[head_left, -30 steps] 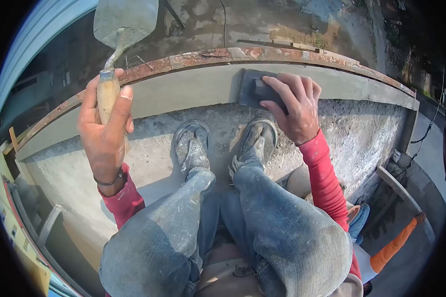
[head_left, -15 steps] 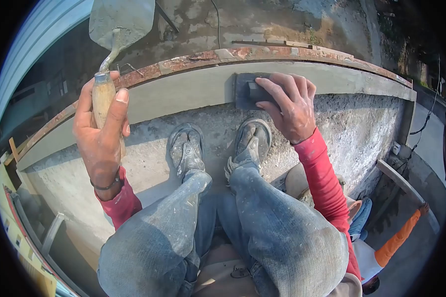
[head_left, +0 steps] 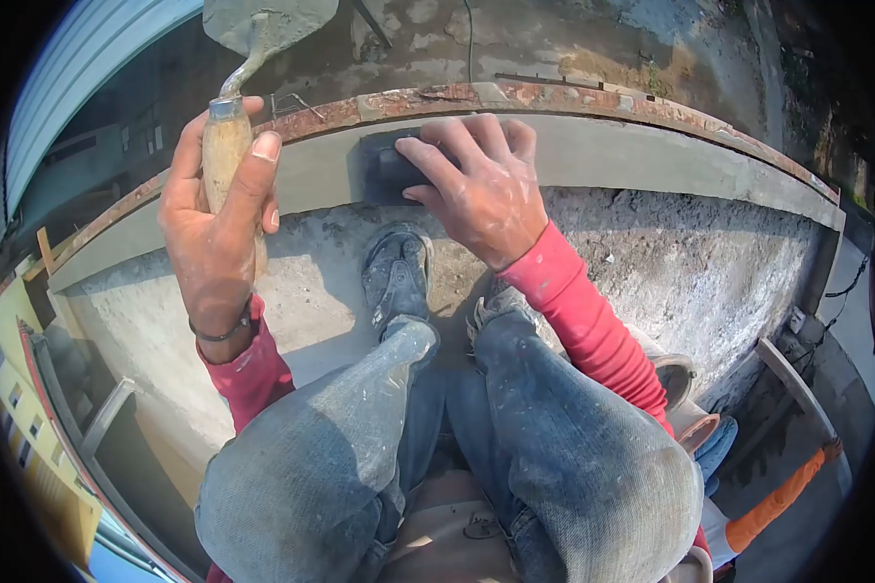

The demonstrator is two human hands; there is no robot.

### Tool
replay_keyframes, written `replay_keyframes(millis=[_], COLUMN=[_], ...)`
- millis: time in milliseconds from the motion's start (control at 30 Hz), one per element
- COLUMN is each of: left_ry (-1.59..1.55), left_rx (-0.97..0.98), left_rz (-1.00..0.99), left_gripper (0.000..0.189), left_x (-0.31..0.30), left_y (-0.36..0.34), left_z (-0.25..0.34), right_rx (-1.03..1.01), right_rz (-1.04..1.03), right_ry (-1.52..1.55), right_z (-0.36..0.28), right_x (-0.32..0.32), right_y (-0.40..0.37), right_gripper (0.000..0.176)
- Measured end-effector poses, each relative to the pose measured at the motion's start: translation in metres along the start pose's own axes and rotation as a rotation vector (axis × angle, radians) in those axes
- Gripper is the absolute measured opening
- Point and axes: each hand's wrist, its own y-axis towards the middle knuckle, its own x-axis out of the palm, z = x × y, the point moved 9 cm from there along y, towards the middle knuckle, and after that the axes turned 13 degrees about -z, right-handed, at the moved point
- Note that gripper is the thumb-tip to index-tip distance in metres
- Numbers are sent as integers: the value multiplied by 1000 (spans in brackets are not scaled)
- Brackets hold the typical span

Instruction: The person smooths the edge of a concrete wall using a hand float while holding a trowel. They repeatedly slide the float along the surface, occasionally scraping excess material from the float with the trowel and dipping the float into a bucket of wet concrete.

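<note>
My left hand (head_left: 214, 209) is wrapped round the wooden handle of a trowel (head_left: 267, 27), whose mortar-smeared blade points up and away from me, clear of the wall. Fingers closed on its grip, my right hand (head_left: 486, 185) holds a dark float (head_left: 384, 173). The float lies flat against the smooth grey mortar band (head_left: 632, 160) along the wall's top. Part of the float is hidden under my fingers. A reddish, mortar-crusted strip (head_left: 544, 94) runs along the band's far edge.
My dusty shoes (head_left: 396, 272) stand on a rough concrete ledge (head_left: 306, 306) below the band. Buckets (head_left: 673, 374) are behind my right arm. At lower right, another person's orange sleeve (head_left: 773, 500) reaches to a long board (head_left: 797, 389). Beyond the wall lies lower ground (head_left: 515, 39).
My right hand has slid the float leftward along the mortar band. The view has shifted somewhat, and the trowel in my left hand sits higher in the picture, its blade partly cut off.
</note>
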Motion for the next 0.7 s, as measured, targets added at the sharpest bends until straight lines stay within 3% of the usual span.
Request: replay_keyframes(millis=[100, 233, 333, 400, 567, 700], left_ry=[32, 46, 35, 30, 106, 166], left_rx=[7, -22, -46, -54, -46, -47], left_rz=[-6, 30, 43, 39, 42, 44], left_gripper=[42, 43, 42, 42, 42, 43], left_x=[2, -10, -15, -14, -4, -1], left_y=[4, -3, -9, -10, 0, 1], left_z=[6, -5, -16, -19, -8, -5], right_rx=[-27, 224, 327, 317, 56, 108], right_rz=[27, -119, -103, -113, -36, -61], right_ry=[-3, -232, -319, -280, -32, -140], right_z=[0, 94, 154, 141, 22, 59], right_x=[2, -69, -109, -94, -7, -39], right_y=[-3, -93, -144, -134, -25, -58], right_gripper=[47, 51, 52, 51, 56, 59])
